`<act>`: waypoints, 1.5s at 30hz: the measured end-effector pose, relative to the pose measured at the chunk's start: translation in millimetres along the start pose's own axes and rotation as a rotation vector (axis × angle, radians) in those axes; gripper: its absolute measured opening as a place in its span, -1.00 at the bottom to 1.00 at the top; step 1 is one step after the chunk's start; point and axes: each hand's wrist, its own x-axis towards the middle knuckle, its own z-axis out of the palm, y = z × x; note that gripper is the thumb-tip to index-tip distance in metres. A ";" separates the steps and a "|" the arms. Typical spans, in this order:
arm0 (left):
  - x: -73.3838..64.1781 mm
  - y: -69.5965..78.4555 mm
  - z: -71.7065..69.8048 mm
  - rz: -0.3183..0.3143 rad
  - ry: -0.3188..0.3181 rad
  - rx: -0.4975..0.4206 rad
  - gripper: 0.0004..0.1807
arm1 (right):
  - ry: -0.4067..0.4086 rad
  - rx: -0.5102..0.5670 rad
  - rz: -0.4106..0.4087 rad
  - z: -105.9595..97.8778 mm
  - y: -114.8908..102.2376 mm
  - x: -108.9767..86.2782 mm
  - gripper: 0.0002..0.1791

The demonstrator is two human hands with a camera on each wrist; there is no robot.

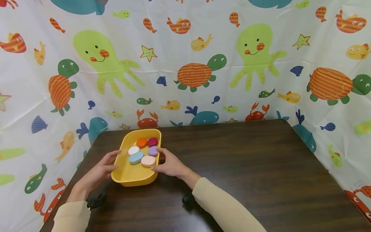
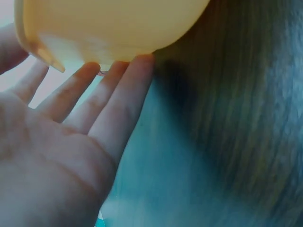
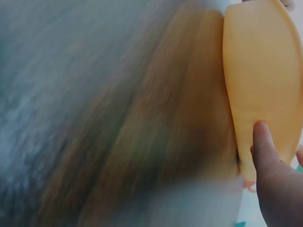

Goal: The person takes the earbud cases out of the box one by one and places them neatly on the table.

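Observation:
A yellow tray [image 1: 126, 169] with rounded corners stands at the left part of the dark table. Inside lie several smooth, rounded pieces, among them an orange one [image 1: 141, 143], a white one [image 1: 133, 150], a light blue one [image 1: 136, 158] and a pale pink one [image 1: 148, 161]. My left hand [image 1: 98, 172] holds the tray's left side, its fingers [image 2: 120, 101] against the outer wall. On the opposite side my right hand [image 1: 171, 163] grips the rim near a lilac piece [image 1: 153, 150]. One right-hand finger [image 3: 263, 142] lies along the outside wall.
The dark wooden table [image 1: 246, 167] extends far to the right. Behind it hangs a white cloth [image 1: 162, 64] printed with sea animals. A black device [image 1: 97, 200] sits by the left wrist, and a small black object [image 1: 188, 199] by the right sleeve.

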 end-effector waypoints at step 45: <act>13.6 25.1 55.2 0.018 -0.042 0.011 -0.23 | -0.007 0.016 0.033 -55.2 16.5 -34.9 -0.14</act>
